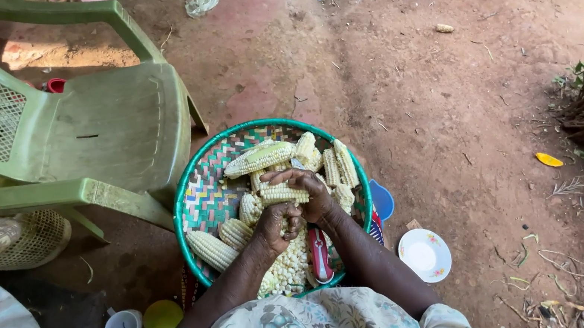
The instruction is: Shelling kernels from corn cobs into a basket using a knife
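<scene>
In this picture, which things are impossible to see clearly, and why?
Head view only:
- Corn cob: its middle is covered by the right hand.
- Left hand: its palm and whatever it grips are hidden.
- Red object in the basket: too small to identify.
- Green chair: cut by the left edge.

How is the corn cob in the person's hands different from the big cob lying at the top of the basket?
The cob in the hands is gripped by the right hand, with the left hand just below it; the cob at the top lies untouched. The held one is partly hidden by fingers; the top one shows its full length. Both are pale yellow and sit over the woven basket.
</scene>
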